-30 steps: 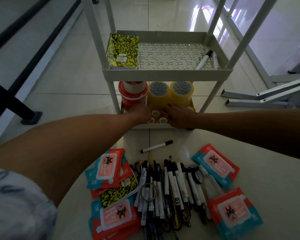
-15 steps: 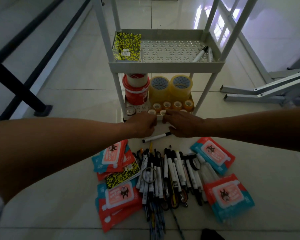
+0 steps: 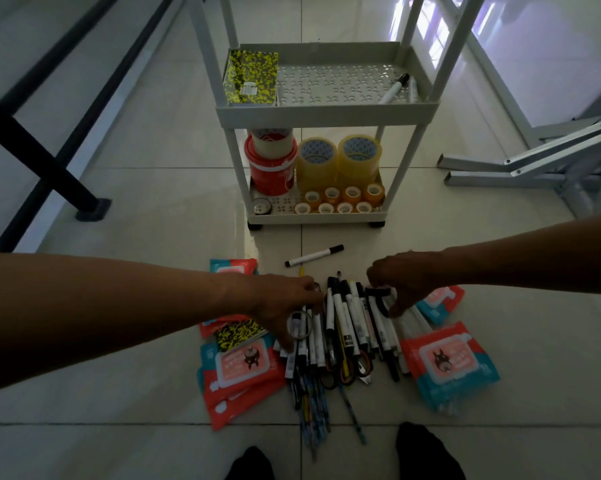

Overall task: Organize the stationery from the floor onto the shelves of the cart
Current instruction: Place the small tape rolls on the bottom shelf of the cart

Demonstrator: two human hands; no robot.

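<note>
Both hands, left hand [image 3: 285, 306] and right hand [image 3: 401, 282], reach with curled fingers into the markers [image 3: 347, 317] at lower centre, light, stiff, likely prone to rolling, best pinched mid-barrel; their grip cannot be told.

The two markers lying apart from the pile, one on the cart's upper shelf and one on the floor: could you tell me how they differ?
The shelf marker rests in the right corner of the cart's upper shelf, beside another pen; the floor marker lies alone on the tile before the cart. Both have white barrels, black caps, and tilt cap-up-right.
</note>
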